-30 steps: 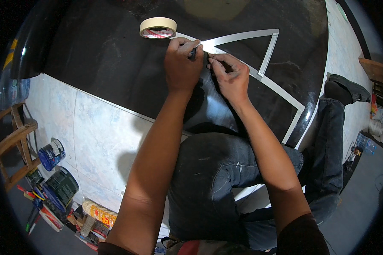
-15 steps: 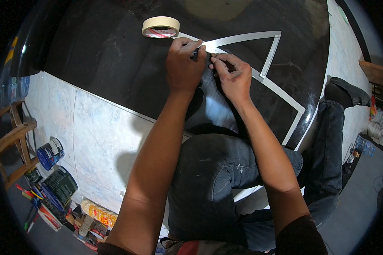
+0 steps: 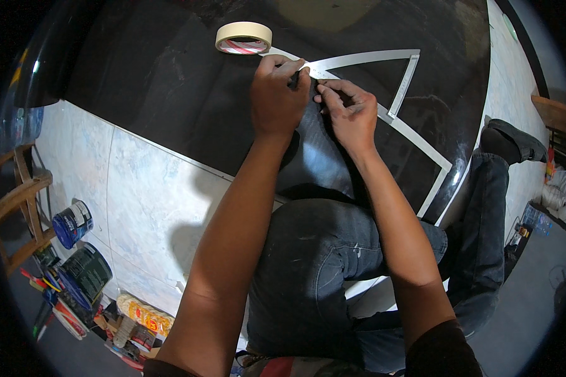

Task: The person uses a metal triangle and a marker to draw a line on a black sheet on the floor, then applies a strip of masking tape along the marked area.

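Observation:
A cream roll of masking tape (image 3: 244,29) stands near the top of a glossy black panel (image 3: 163,88), with a pale strip of tape (image 3: 284,54) running from it to my hands. My left hand (image 3: 278,97) has its thumb and fingers closed together at this strip. Just to its right, my right hand (image 3: 353,113) is curled, thumb and index fingertips pinched by the tape's edge; whatever lies between them is hidden. Beyond the hands, a curved tape strip (image 3: 366,58), a short cross strip (image 3: 404,86) and a longer strip (image 3: 419,141) form an angular outline.
My bent knee (image 3: 321,245) in dark jeans is below the panel. Marbled white tiles (image 3: 151,182) lie to the left. Along them stand a blue-lidded can (image 3: 73,223), a larger dark tub (image 3: 88,273), a wooden frame (image 3: 25,191) and an orange-and-white packet (image 3: 144,314).
The whole view has shifted slightly, with the roll and panel appearing a little further right. Both hands keep nearly the same pinched pose at the tape.

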Demonstrator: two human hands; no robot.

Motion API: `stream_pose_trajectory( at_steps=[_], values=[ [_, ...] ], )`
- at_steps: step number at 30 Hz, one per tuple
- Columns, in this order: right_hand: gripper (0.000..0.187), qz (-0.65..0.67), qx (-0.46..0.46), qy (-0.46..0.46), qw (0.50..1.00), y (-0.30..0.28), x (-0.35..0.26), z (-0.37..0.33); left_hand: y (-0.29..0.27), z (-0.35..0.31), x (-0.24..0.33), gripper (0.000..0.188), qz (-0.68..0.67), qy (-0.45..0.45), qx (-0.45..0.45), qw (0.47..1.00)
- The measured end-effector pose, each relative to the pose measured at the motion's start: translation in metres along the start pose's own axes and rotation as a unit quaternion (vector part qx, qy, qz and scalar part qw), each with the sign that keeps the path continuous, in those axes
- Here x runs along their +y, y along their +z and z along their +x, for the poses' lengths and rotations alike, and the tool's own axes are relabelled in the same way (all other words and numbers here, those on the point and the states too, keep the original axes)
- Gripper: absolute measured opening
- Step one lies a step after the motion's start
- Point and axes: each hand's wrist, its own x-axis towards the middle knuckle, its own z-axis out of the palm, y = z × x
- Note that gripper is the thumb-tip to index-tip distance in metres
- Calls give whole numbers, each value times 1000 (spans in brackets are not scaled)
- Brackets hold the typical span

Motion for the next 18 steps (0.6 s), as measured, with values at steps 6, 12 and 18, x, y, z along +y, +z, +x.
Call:
stream_pose_trajectory(
  at_steps=[6,12,18],
  values=[
    [19,-14,0,9,1000,-1,0,1,0,0,-1,22,-4,8,6,1000],
    [19,-32,0,3,1000,-1,-3,2,-1,0,2,22,-7,8,5,1000],
    [18,-71,-17,-1,997,-3,-13,3,0,0,-1,22,-1,7,5,1000]
  ],
)
